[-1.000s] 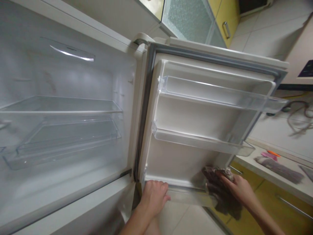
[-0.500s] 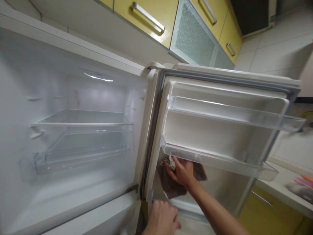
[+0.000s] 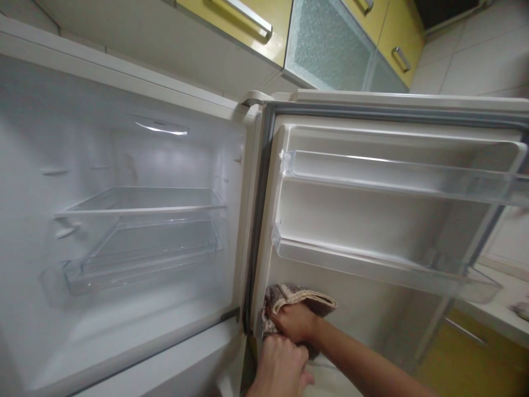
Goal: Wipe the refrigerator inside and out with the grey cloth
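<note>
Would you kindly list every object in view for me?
Refrigerator: one, white, left, open
Refrigerator door: one, white, right
Door racks: two visible, clear, on door
Shelf: one, clear, inside refrigerator
Tray: one, clear, below shelf
Light: one, white, refrigerator interior
Cabinet doors: at least three, yellow, top
Frosted panels: two, greenish, top
Unclear object: one, dark, top right
Countertop: one, pale, right
Cropped item: one, greyish, countertop
Lower cabinet: one, yellow, lower right
Cloth: one, brown, lower door
Left hand: one, bare, bottom centre
Right hand: one, bare, on cloth
</note>
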Available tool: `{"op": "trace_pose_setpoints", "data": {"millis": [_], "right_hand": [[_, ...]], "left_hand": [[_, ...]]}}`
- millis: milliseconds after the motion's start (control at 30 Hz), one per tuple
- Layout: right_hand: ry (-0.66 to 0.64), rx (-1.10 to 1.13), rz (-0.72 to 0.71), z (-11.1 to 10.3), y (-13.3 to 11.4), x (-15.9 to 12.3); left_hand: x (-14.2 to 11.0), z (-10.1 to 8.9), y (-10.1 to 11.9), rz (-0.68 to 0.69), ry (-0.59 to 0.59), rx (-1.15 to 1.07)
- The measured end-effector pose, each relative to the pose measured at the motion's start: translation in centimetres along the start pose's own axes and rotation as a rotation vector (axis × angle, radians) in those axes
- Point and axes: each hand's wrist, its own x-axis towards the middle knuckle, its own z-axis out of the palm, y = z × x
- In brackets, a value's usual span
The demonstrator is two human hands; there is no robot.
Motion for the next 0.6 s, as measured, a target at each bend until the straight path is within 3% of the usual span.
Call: {"op": "trace_pose_setpoints", "data": {"millis": [333,600], "right_hand": [[0.069,-0.049,-0.117,3.1,-0.2,0.0],[-0.010,0.030,-0.168,3.1,-0.2,0.0]], "left_hand": [[-0.9,0.0,0.0,0.004,0.052,-0.068],[-0.7,0.2,-0.3,0.024,0.095,-0.052]]}}
